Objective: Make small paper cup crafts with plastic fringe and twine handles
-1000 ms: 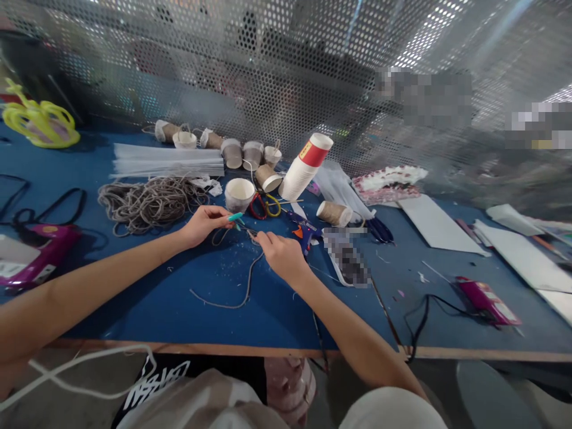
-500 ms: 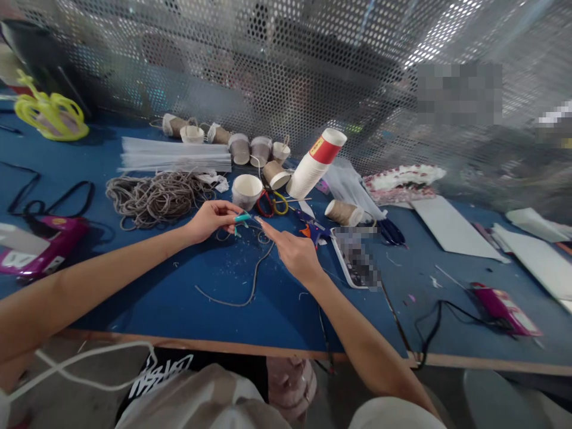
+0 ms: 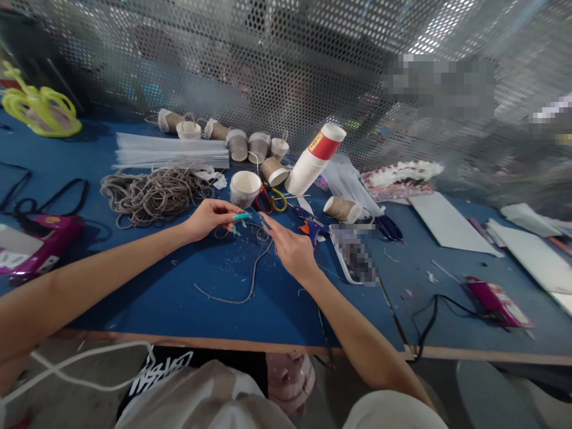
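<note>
My left hand (image 3: 215, 218) pinches a small teal piece (image 3: 242, 216) between thumb and fingertips, above the blue table (image 3: 170, 298). Just to its right is my right hand (image 3: 290, 244), with its fingers extended toward the teal piece and slightly apart; nothing shows between them. A loose grey cord (image 3: 254, 280) curls on the table below both hands. Right behind the hands stands a cord-wrapped white cup (image 3: 245, 188), beside scissors with red and yellow handles (image 3: 279, 201). Small scraps dot the surface under my fingers.
Grey cord bundle (image 3: 154, 193) and translucent strips (image 3: 172, 151) lie at left. Magenta glue guns (image 3: 53, 244) rest on both sides. Stacked paper cups (image 3: 313, 164) lean at the back, near a blue glue gun (image 3: 313, 225) and phone (image 3: 351, 256). Perforated metal (image 3: 201, 65) stands behind.
My right hand has drawn slightly back from the teal piece, and its fingers have spread. My left hand still holds the piece. The whole view has shifted slightly.
</note>
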Tool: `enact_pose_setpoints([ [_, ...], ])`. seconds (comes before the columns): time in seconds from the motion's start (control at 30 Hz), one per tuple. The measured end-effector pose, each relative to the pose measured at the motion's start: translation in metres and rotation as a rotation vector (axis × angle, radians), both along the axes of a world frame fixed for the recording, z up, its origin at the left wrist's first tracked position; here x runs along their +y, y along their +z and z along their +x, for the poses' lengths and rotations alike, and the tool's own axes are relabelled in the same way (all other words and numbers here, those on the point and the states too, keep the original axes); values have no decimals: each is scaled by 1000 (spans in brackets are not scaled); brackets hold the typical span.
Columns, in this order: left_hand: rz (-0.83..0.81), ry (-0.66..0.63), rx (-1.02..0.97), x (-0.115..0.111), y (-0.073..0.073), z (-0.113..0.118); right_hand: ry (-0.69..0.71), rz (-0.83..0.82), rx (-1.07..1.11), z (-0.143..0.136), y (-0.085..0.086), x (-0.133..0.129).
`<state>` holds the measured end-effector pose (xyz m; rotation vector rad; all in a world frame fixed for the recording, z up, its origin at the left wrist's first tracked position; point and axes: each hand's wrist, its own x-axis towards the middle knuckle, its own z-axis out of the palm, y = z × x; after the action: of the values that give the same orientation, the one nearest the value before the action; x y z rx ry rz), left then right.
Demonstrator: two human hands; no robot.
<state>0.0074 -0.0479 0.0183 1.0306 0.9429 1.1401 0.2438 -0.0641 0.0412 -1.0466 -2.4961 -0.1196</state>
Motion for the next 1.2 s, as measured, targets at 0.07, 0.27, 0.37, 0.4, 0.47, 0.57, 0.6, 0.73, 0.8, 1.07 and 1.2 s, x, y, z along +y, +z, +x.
enact_pose_setpoints([
  [0.07,-2,-88,-18,-2,3,2,-61,6,20,-4,-2,0],
  [0.27,-40,-124,-89,-15,5,18,-164,-137,-136,-32,2,-13],
  [0.37,-75,14,-156,-16,5,22,-173,-259,-109,-37,15,-19],
  [0.4,-94,68,-187,-15,5,21,-152,-326,-59,-36,19,-20],
  [0.47,-135,166,-248,-11,6,18,-93,-515,97,-32,26,-19],
  [0.57,-174,164,-268,-8,7,15,-59,-838,380,-27,25,-17],
  [0.6,-181,125,-253,-8,7,15,-67,-916,451,-28,21,-17],
  [0.73,-177,-2,-197,-11,5,18,-66,-1002,524,-37,3,-22],
  [0.8,-156,-14,-191,-12,5,19,-32,-993,487,-40,1,-24],
  [1.07,-116,80,-140,-10,4,16,-896,-230,-7,6,46,1],
  [1.2,-39,-2,-82,-12,2,16,-1059,-548,-203,29,50,17],
])
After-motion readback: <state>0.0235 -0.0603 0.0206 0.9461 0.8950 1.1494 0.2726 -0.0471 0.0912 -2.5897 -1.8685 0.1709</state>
